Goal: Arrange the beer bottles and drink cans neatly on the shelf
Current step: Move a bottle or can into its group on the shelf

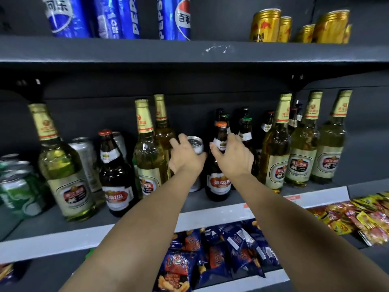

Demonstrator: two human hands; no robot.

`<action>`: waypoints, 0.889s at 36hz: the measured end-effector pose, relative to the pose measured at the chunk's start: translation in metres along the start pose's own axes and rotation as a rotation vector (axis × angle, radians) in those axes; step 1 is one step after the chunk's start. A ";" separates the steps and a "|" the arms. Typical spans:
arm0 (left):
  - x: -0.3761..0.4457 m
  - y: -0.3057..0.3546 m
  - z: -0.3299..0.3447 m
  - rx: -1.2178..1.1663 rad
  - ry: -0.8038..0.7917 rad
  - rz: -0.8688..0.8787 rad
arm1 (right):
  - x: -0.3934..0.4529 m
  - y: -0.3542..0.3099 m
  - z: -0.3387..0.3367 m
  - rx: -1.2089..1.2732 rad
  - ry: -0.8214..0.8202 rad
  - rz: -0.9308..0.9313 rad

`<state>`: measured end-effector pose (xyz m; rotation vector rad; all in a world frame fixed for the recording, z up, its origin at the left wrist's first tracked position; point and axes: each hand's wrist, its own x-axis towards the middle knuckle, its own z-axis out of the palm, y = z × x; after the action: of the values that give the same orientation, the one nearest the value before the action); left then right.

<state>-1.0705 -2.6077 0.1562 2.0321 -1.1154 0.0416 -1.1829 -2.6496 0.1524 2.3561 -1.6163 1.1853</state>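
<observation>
On the middle shelf [63, 232] stand clear gold-foil beer bottles and dark brown beer bottles. My left hand [185, 158] grips a silver drink can [196, 144] near its top, at the shelf's centre. My right hand [232, 154] curls round the neck of a brown beer bottle [219, 182] with a red label, right beside the can. Left of my hands stand a tall clear bottle [148, 157], another brown bottle [115, 175] and a silver can [85, 154]. Three clear bottles [303, 152] stand on the right. More brown bottles stand behind my right hand.
Green cans [16, 186] crowd the shelf's left end. The upper shelf [189, 51] holds blue Pepsi cans [174, 17] and gold cans [265, 26]. Below, blue snack bags [221, 245] and red-yellow packets [357, 213] fill the lower shelf.
</observation>
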 end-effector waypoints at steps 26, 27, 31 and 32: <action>-0.058 0.014 -0.024 -0.079 0.235 0.088 | -0.024 -0.012 -0.034 0.227 0.299 -0.267; -0.061 0.017 -0.028 -0.092 0.262 0.098 | -0.025 -0.015 -0.036 0.242 0.291 -0.278; -0.068 0.020 -0.044 -0.068 0.330 0.125 | -0.029 -0.026 -0.042 0.287 0.233 -0.224; -0.072 0.019 -0.049 -0.055 0.337 0.129 | -0.030 -0.028 -0.044 0.288 0.202 -0.222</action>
<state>-1.1117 -2.5312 0.1741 1.8183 -1.0175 0.3993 -1.1896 -2.5938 0.1756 2.3968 -1.1560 1.6344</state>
